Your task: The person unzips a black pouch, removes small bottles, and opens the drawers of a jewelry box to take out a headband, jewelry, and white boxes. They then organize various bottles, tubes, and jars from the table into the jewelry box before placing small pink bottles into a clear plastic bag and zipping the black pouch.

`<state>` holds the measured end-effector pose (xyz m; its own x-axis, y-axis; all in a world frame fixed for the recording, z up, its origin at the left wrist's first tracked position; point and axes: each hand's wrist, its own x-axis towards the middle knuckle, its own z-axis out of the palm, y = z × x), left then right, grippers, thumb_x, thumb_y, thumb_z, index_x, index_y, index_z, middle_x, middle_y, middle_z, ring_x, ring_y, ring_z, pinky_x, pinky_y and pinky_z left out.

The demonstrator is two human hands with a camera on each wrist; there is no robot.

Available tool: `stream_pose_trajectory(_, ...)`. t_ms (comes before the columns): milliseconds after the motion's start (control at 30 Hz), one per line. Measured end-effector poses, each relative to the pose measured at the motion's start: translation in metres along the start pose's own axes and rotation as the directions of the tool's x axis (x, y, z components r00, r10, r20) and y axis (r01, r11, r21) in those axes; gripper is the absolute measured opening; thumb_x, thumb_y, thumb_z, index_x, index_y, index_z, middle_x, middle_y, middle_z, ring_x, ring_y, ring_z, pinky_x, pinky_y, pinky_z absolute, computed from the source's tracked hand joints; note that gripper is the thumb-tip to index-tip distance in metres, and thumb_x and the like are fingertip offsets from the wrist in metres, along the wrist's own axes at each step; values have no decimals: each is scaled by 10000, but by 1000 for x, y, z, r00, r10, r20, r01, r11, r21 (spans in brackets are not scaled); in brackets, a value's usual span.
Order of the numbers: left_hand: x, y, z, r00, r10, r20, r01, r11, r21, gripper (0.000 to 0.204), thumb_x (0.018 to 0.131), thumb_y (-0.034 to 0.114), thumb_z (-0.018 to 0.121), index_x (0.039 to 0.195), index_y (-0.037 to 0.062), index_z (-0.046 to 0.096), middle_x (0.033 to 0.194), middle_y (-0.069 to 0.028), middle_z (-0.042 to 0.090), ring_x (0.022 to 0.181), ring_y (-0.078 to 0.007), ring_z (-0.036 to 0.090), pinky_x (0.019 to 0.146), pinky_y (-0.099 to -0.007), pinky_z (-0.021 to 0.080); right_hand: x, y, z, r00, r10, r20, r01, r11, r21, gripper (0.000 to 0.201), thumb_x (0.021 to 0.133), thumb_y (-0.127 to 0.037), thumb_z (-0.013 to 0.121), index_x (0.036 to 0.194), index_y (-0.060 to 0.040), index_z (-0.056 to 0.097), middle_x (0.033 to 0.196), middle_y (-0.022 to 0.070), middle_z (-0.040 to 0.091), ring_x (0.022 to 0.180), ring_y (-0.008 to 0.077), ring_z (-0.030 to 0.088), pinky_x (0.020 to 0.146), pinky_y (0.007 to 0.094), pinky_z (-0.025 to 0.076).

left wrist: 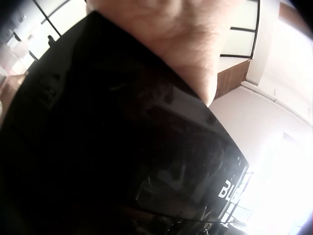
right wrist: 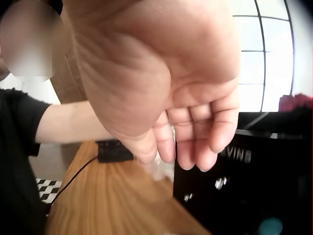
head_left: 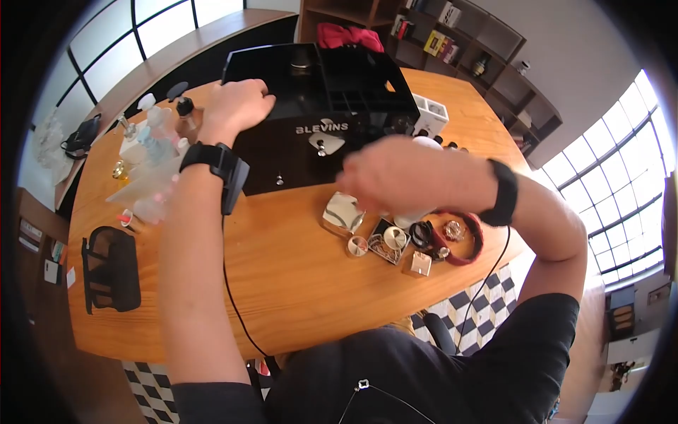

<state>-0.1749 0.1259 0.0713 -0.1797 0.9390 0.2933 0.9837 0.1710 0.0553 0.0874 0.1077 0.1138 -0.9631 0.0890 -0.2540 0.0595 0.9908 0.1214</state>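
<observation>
A large glossy black box (head_left: 279, 78) lettered BLEVINS stands toward the back of the wooden table. My left hand (head_left: 240, 106) rests on the left edge of its top; in the left wrist view the heel of that hand (left wrist: 171, 34) lies along the black edge, with the fingers hidden. In front of the box's right half hangs my right hand (head_left: 402, 173), blurred in the head view. In the right wrist view this hand (right wrist: 166, 83) shows an empty palm with fingers loosely bent. Small shiny silver pieces (right wrist: 221, 183) show on the box's dark front.
Pump bottles (head_left: 159, 116) crowd the table's left side. A black mesh-like case (head_left: 113, 268) lies near the left edge. Below my right hand sit a glass dish (head_left: 344, 213), a small tray of jewellery (head_left: 388, 242) and a red headband (head_left: 480, 244). A white divided holder (head_left: 432, 113) stands at right.
</observation>
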Motion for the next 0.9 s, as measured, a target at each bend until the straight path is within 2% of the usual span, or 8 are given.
stream_pose_trajectory(67, 0, -1, 1, 1000, -4, 11, 4, 1000, -24, 296, 854, 354, 520, 970, 140, 688, 918, -101, 690, 947, -278, 631, 947, -422, 389, -15, -12, 34, 978, 30, 205, -42, 998, 56, 143, 799, -121, 586, 908, -30, 584, 834, 117, 587, 778, 286, 633, 631, 372, 515)
stream_pose_trajectory(133, 0, -1, 0, 1000, -7, 11, 8, 999, -41, 293, 859, 349, 520, 973, 136, 686, 915, -99, 691, 941, -270, 632, 937, -417, 395, -39, -19, 66, 999, -22, 46, 20, 999, 43, 137, 787, -104, 581, 898, -23, 571, 827, 119, 585, 751, 284, 635, 624, 360, 518)
stream_pose_trajectory(200, 0, -2, 0, 1000, -12, 5, 12, 999, -43, 294, 862, 346, 520, 980, 134, 685, 918, -90, 691, 936, -265, 634, 925, -405, 402, -48, -20, 82, 998, -67, 0, 67, 998, 10, 129, 781, -87, 574, 891, -21, 559, 827, 122, 584, 729, 278, 637, 622, 350, 520)
stream_pose_trajectory(367, 0, -1, -1, 1000, -30, 4, 30, 998, -58, 306, 860, 353, 518, 992, 130, 682, 941, -96, 687, 950, -274, 628, 901, -399, 435, -51, -17, 106, 990, -130, 54, 126, 989, 73, 116, 775, -71, 565, 881, -28, 541, 852, 120, 585, 705, 244, 641, 626, 334, 522)
stream_pose_trajectory(667, -4, 5, -6, 1000, -30, 0, 30, 998, -55, 325, 858, 357, 511, 1009, 120, 674, 990, -121, 674, 950, -306, 629, 881, -400, 468, -46, -17, 109, 988, -95, 120, 111, 985, -132, 178, 774, -83, 558, 947, -40, 568, 884, 67, 590, 732, 235, 637, 625, 323, 513)
stream_pose_trajectory(767, -1, -2, -1, 999, 19, -40, -22, 998, -65, 308, 851, 352, 516, 970, 123, 684, 940, -124, 679, 924, -302, 635, 859, -407, 470, -45, -14, 72, 988, -88, -127, 108, 981, 159, 161, 715, -60, 630, 866, -25, 586, 783, 106, 609, 714, 263, 646, 581, 355, 517)
stream_pose_trajectory(833, 0, -5, 0, 999, 34, -36, -35, 998, -44, 293, 841, 343, 528, 949, 120, 685, 918, -121, 680, 911, -303, 635, 830, -410, 476, -40, -12, 37, 990, -45, -131, 50, 998, 36, 221, 706, -83, 649, 910, -36, 578, 808, 98, 599, 711, 259, 636, 584, 344, 513)
stream_pose_trajectory(900, -1, -3, 0, 999, 18, -44, -20, 998, -54, 286, 832, 339, 534, 940, 123, 688, 913, -118, 681, 905, -304, 636, 841, -426, 464, -37, -2, 3, 931, -17, -365, 17, 1000, -3, 287, 702, -114, 664, 966, -66, 562, 837, 82, 588, 728, 250, 628, 602, 336, 510)
